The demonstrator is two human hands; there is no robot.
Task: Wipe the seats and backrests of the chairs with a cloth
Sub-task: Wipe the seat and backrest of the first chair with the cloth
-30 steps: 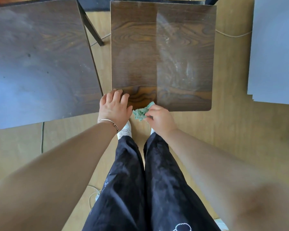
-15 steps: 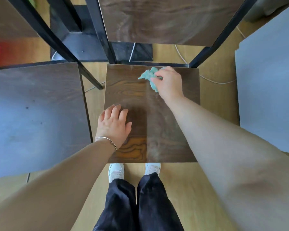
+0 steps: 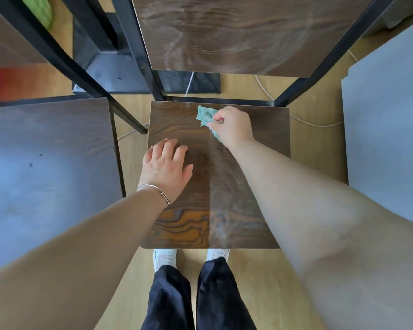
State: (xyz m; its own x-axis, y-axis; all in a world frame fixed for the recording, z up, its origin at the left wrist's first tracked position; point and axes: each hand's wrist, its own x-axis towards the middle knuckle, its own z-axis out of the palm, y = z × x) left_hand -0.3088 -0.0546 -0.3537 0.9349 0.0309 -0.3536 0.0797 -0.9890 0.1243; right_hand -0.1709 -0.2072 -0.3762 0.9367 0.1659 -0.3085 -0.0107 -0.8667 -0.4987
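**Seat wipe: status**

Lower centre of frame: dark wood seat (image 3: 188, 225). Centre-left on it: left grip (image 3: 166, 167) laid flat, fingers straight, holding nothing. Further up, right of centre: right grip (image 3: 234, 126) curled round teal cloth (image 3: 205, 115), cloth touching seat near rear edge. Top of frame: backrest (image 3: 236, 32).

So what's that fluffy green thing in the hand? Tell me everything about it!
It is a small teal-green cloth, soft and fuzzy-looking, crumpled into a bunch rather than laid flat. The right hand grips it with fingers curled over it, so part of it is hidden. It lies at the far end of the brown wood-grain chair seat, close to the back edge, and touches the seat's surface.
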